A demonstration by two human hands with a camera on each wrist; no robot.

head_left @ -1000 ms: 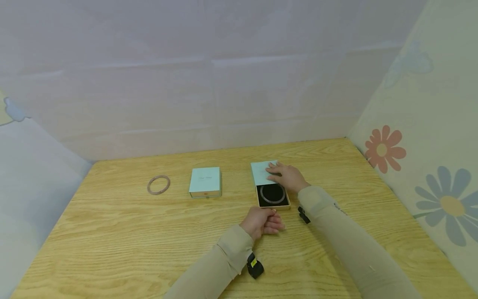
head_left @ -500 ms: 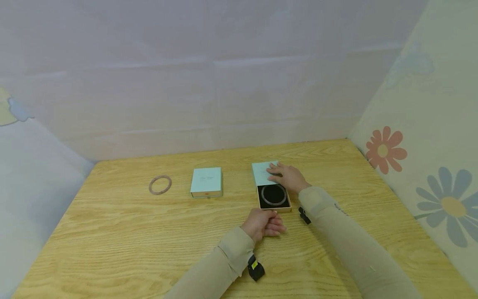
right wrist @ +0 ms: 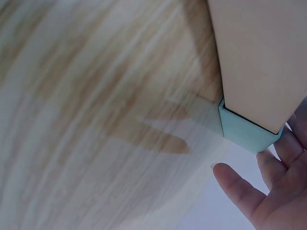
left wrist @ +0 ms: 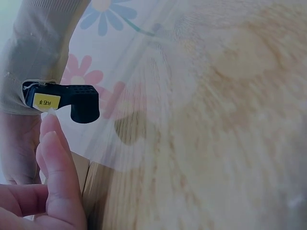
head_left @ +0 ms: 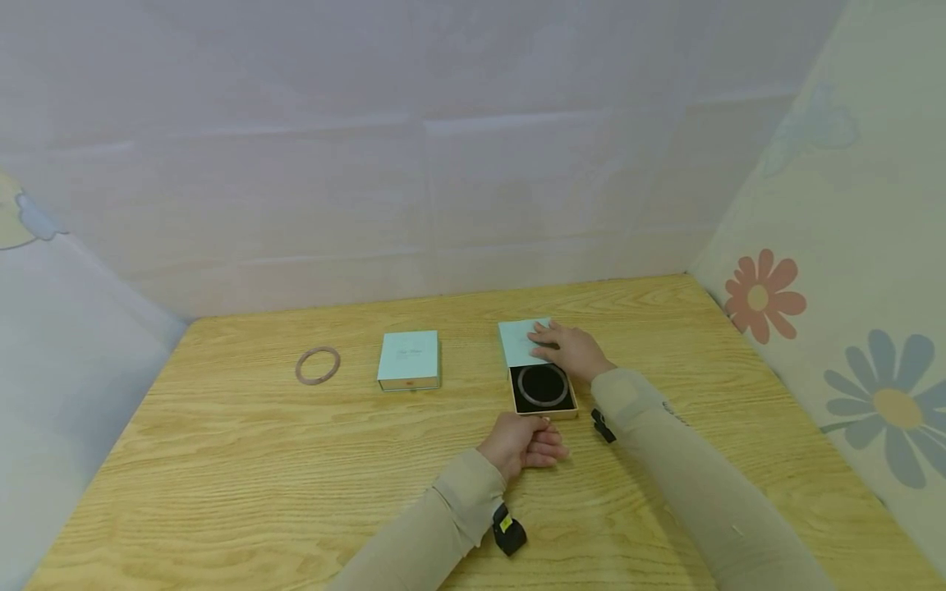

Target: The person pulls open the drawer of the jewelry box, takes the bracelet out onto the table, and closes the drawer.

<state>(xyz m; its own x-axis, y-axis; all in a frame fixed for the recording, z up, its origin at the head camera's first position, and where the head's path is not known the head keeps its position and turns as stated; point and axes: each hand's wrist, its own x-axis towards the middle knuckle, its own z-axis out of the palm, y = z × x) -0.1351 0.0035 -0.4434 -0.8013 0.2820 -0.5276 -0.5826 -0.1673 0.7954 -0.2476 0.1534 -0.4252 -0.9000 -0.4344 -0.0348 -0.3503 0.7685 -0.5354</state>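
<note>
A light-blue drawer-style bracelet box (head_left: pixel 516 345) lies at the right of the table, its drawer (head_left: pixel 557 413) pulled out towards me. On the drawer's black lining sits a greyish bangle (head_left: pixel 543 403). My left hand (head_left: pixel 521 443) is at the drawer's front edge, thumb and index finger pinching there; the small part between them is hidden. My right hand (head_left: pixel 576 351) rests on the box cover with spread, fairly straight fingers. In the right wrist view, the right thumb (right wrist: pixel 237 189) stands apart from the box's side.
A second light-blue box (head_left: pixel 409 357), shut, lies left of the first. Further left, a pinkish bangle (head_left: pixel 318 379) lies flat on the wooden table (head_left: pixel 281 476). Cloth walls stand behind and at the sides. Each wrist wears a black camera (head_left: pixel 508 532).
The drawer has slid very slightly further towards me, along with my left hand, mostly in the first half second. My right hand stays on the cover.
</note>
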